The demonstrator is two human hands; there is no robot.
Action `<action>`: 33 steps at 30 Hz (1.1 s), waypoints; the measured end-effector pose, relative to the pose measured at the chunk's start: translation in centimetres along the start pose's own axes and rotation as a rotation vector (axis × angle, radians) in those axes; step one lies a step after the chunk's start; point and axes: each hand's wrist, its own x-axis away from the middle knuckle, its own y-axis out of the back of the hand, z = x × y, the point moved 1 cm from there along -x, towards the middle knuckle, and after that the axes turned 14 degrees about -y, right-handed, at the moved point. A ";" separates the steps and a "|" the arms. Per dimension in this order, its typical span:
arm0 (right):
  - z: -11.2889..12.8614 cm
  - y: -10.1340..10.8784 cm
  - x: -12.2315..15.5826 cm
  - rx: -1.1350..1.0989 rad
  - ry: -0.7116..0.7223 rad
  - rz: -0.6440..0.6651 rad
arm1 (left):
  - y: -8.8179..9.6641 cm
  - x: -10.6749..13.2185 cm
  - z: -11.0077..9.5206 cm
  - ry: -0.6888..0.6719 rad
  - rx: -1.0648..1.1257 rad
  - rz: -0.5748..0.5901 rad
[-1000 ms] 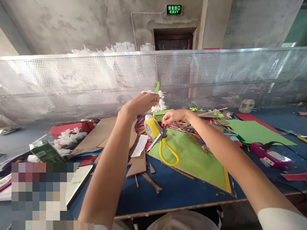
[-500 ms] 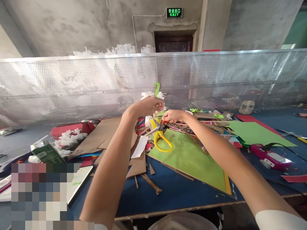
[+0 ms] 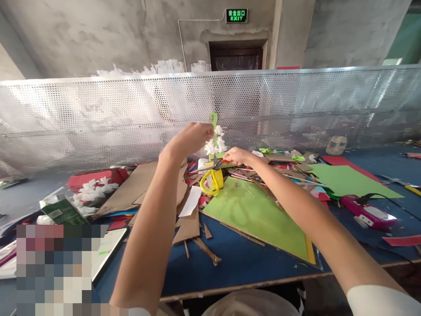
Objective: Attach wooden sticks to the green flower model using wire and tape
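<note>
My left hand [image 3: 197, 134] is raised with its fingers curled. It is in front of a green hook-topped stem [image 3: 214, 118] with white paper-like flowers [image 3: 219, 144]. What its fingertips hold, if anything, is hidden, and contact with the stem is unclear. My right hand [image 3: 237, 156] is closed around the red handle end of scissors [image 3: 210, 166]. Their parted blades point left, below my left hand. Just beneath the blades is a yellow loop [image 3: 211, 182]; whether it joins the scissors I cannot tell. A green board [image 3: 253, 215] lies below my right forearm.
Cardboard sheets [image 3: 131, 186] and a white paper piece [image 3: 190, 201] lie left of centre. A phone-like tablet [image 3: 107, 254] is near the front left. To the right are green paper [image 3: 351, 180], a magenta corded device [image 3: 368, 213] and a clear jar [image 3: 336, 145]. A perforated metal screen [image 3: 131, 118] stands behind.
My left hand has moved up and left, uncovering more white flowers. The scissors have risen slightly with my right hand. The yellow loop has shifted up and left.
</note>
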 end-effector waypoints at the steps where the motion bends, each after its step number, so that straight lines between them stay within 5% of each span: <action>1: -0.7 0.3 -0.3 -0.006 -0.008 -0.020 | 0.7 0.4 0.2 0.041 -0.017 -0.062; 4: -2.9 1.2 -1.1 -0.021 -0.030 -0.068 | 2.5 1.6 1.1 0.143 -0.016 -0.182; 7: -4.8 2.1 -1.4 -0.023 -0.038 -0.064 | 2.5 2.4 2.8 0.208 0.183 -0.098; 13: -5.7 4.2 -0.2 -0.034 -0.066 -0.012 | -3.2 2.8 5.4 0.149 0.721 0.400; 17: -7.2 7.4 1.2 -0.011 -0.127 -0.024 | -7.3 2.6 6.1 0.171 0.844 0.495; 21: -10.6 10.8 2.1 0.075 -0.238 -0.109 | -9.0 2.2 5.8 0.172 0.904 0.561; 26: -14.2 11.9 2.8 0.104 -0.369 -0.214 | -8.3 1.4 4.5 0.121 0.840 0.516; 33: -14.1 11.8 3.2 0.105 -0.367 -0.322 | -9.5 0.8 4.1 0.052 0.788 0.600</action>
